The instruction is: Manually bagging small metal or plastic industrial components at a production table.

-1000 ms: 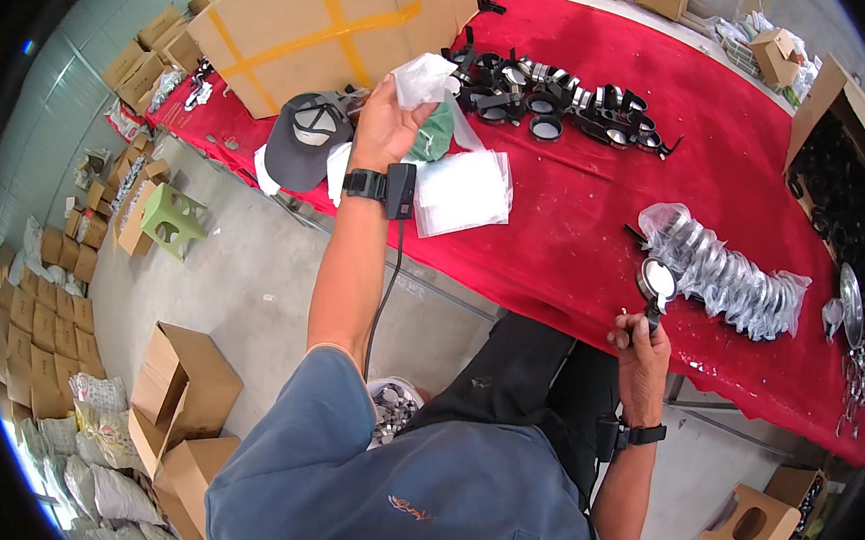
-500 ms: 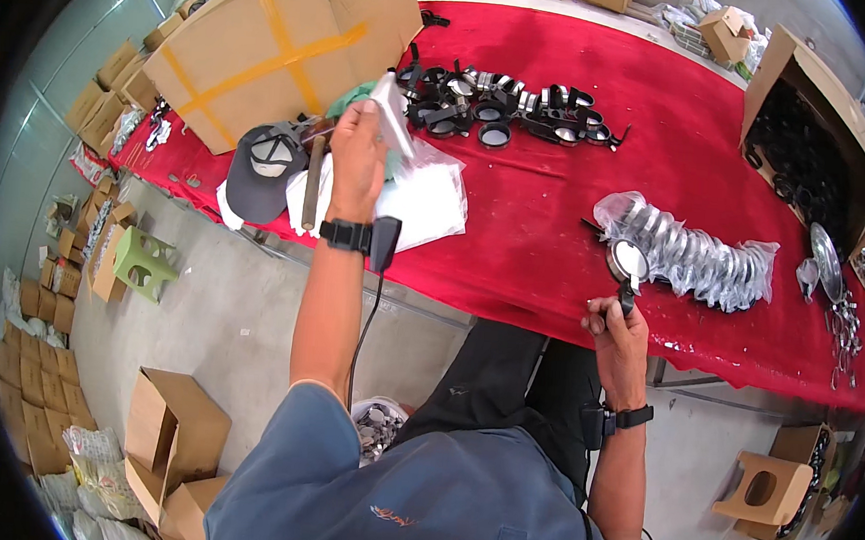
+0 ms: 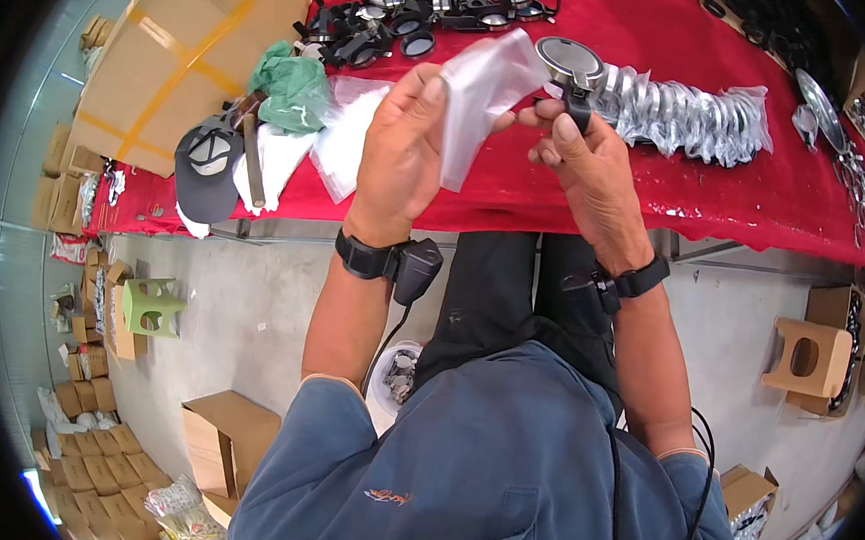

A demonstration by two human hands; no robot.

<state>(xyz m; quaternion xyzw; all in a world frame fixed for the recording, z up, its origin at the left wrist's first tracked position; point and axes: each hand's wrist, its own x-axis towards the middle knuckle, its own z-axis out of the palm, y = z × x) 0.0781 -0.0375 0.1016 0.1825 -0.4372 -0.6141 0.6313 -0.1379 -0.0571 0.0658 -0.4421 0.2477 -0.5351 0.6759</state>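
My left hand (image 3: 400, 157) pinches a clear plastic bag (image 3: 487, 98) between thumb and fingers, holding it up over the red table. Close beside it, my right hand (image 3: 594, 181) grips a round mirror (image 3: 570, 59) by its black clamp. The mirror has a silver rim and stands above the fingers. The bag's edge is near the right fingertips; whether they touch I cannot tell. Behind my right hand lies a row of bagged round mirrors (image 3: 689, 117). Loose black-mounted mirrors (image 3: 409, 28) form a pile at the back of the table.
On the red table (image 3: 703, 199), a dark cap (image 3: 208, 159), a wooden-handled tool (image 3: 251, 162), a green bag (image 3: 292, 92) and white plastic bags (image 3: 346, 149) lie at left. A large cardboard box (image 3: 172, 51) stands behind them. Metal parts (image 3: 859, 195) lie far right. A bucket (image 3: 389, 392) stands on the floor.
My left hand has brought the plastic bag rightward from the bag stack. My right hand has lifted the mirror up and leftward, so both hands are now close together. The view has shifted too.
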